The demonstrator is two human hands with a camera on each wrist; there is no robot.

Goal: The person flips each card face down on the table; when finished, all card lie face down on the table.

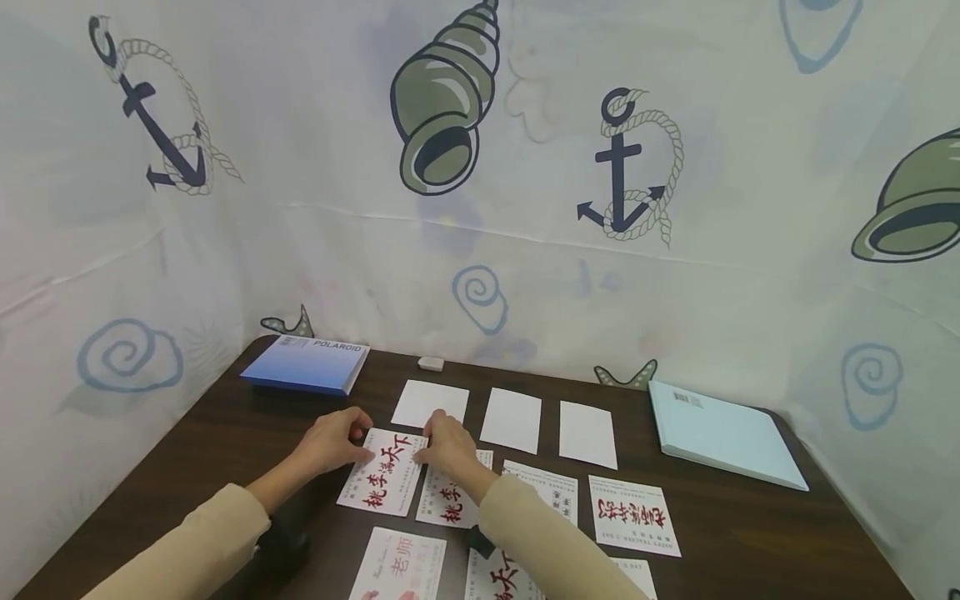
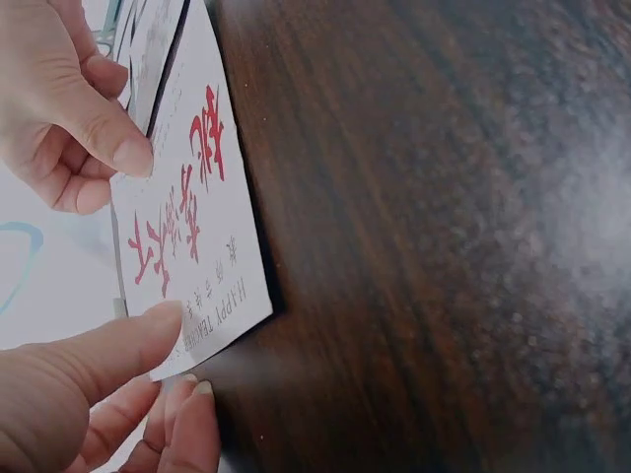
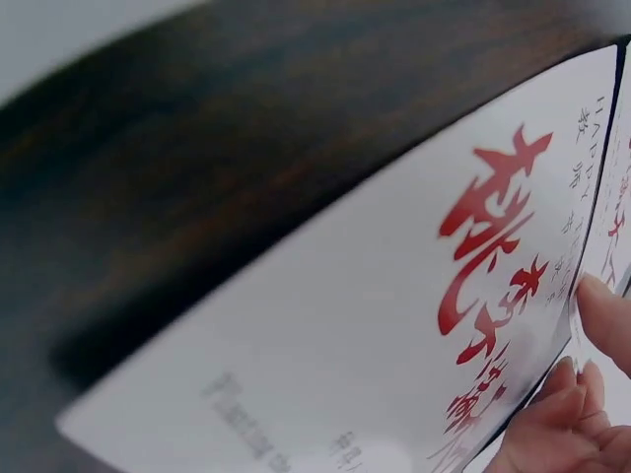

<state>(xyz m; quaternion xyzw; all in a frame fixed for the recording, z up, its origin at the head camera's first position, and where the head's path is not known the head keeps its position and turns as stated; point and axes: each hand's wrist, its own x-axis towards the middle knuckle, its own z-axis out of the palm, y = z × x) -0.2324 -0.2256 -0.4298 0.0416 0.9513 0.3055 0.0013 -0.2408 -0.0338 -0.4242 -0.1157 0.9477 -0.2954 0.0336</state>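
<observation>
A white card with red brush lettering lies at the front middle of the dark wooden table. My left hand pinches its far left corner and my right hand pinches its far right corner. In the left wrist view the left hand's thumb and fingers clamp a corner of the card, which is raised off the wood, while the right hand holds the other corner. The right wrist view shows the card close up and lifted, with my right fingertips at its edge.
Three blank white cards lie in a row behind the hands. Several printed cards lie right and front. A blue Polaroid box sits back left, a pale blue box back right, and a small white block by the curtain.
</observation>
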